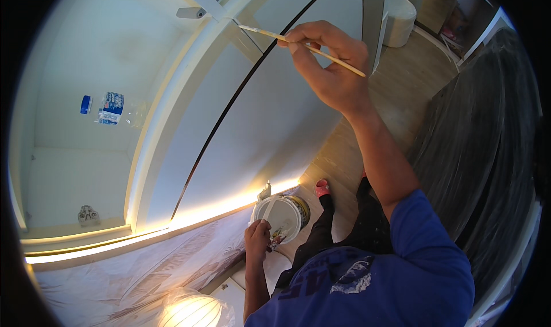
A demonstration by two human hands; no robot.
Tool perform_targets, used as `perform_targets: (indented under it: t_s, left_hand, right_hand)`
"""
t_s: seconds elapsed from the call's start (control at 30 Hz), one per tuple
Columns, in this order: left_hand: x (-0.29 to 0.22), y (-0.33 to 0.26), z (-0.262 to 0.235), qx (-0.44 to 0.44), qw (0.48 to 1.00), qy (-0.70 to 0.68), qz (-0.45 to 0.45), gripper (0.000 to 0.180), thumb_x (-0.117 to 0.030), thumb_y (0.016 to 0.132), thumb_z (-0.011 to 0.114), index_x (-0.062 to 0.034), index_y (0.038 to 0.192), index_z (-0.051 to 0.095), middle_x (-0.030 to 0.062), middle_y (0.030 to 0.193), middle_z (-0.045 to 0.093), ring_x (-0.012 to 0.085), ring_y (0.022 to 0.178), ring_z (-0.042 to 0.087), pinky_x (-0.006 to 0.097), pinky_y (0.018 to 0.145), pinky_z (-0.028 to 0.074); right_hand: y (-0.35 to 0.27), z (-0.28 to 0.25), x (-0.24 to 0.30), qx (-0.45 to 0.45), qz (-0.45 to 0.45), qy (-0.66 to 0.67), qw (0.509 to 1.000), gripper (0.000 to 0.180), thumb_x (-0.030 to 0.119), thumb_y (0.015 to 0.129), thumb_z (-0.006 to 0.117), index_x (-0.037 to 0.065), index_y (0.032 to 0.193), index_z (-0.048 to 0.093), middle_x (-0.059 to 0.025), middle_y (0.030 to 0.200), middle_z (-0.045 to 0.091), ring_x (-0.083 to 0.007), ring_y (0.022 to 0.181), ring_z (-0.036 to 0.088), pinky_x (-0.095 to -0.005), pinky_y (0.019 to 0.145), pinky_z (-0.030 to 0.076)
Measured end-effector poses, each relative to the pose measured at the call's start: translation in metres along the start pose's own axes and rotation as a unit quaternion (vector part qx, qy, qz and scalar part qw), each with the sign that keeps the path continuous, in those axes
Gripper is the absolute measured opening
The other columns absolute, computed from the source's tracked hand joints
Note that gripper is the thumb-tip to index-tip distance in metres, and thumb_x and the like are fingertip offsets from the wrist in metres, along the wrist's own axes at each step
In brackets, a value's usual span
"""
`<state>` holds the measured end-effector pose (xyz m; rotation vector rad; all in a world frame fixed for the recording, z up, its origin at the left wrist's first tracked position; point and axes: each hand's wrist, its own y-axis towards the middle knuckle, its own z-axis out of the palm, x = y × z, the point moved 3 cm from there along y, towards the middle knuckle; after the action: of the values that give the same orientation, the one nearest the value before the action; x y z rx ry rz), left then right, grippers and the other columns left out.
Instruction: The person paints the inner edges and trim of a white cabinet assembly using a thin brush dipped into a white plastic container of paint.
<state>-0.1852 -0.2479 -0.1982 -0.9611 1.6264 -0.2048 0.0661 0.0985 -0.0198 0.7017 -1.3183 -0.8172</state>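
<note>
White cabinet (270,109), slim brush (265,32) pinched — right fingers (313,31), bucket (301,210) below

ROOM | wood-look floor (404,97) | white cabinet (270,120) stands at floor's left edge, compartment (80,172) open | light strip (224,210) glows warm along cabinet's bottom edge | round white stool (400,22), floor's far edge | dark plastic-wrapped piece (476,137), floor's right edge | ribbed lamp (192,312) lit, near edge of plastic sheeting (155,269)

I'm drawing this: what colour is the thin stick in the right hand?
Tan, with a whitish tip: the thin stick shows best in the head view.
</note>
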Motion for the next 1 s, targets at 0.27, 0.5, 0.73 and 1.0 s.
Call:
perform_targets:
  t_s: [0.27, 0.5, 0.73, 1.0]
  left_hand:
    - [-0.004, -0.002, 0.001, -0.002, 1.0, -0.006, 0.0, 0.029, -0.02, 0.099, 0.055, -0.0017, 0.078, 0.062, -0.0018, 0.057, 0.046, 0.007, 0.047, 0.04, 0.027, 0.044, 0.033]
    - [0.0, 0.0, 0.001, -0.002, 1.0, -0.015, -0.001, 0.029, -0.019, 0.099, 0.055, -0.0012, 0.077, 0.063, -0.0014, 0.057, 0.046, 0.007, 0.047, 0.04, 0.027, 0.044, 0.033]
    - [0.003, 0.001, -0.001, -0.007, 1.0, 0.002, 0.003, 0.03, -0.019, 0.099, 0.054, -0.0008, 0.077, 0.063, -0.0009, 0.056, 0.047, 0.0072, 0.047, 0.04, 0.027, 0.044, 0.034]
    - [0.002, 0.0, 0.0, -0.007, 1.0, 0.009, 0.009, 0.03, -0.02, 0.099, 0.054, -0.0012, 0.077, 0.063, -0.0005, 0.056, 0.046, 0.0082, 0.046, 0.041, 0.028, 0.044, 0.034]
  right_hand:
    - [-0.006, -0.004, 0.0, 0.037, 0.024, -0.022, 0.999, 0.013, -0.004, 0.087, 0.065, 0.004, 0.096, 0.07, -0.0064, 0.089, 0.078, -0.0069, 0.077, 0.064, -0.0235, 0.065, 0.043]
    - [0.005, 0.0, 0.006, -0.019, -0.021, -0.01, 1.0, 0.011, 0.002, 0.08, 0.07, 0.008, 0.089, 0.071, -0.0002, 0.079, 0.075, -0.0074, 0.067, 0.066, -0.0237, 0.057, 0.041]
    - [0.0, 0.002, 0.0, -0.013, -0.01, -0.014, 1.0, 0.011, 0.002, 0.08, 0.07, 0.008, 0.09, 0.071, 0.0, 0.079, 0.074, -0.0073, 0.067, 0.065, -0.0239, 0.057, 0.041]
    - [0.006, 0.004, 0.002, -0.015, -0.025, -0.022, 0.999, 0.011, 0.002, 0.08, 0.07, 0.008, 0.089, 0.071, 0.0001, 0.078, 0.074, -0.0075, 0.065, 0.064, -0.0241, 0.056, 0.041]
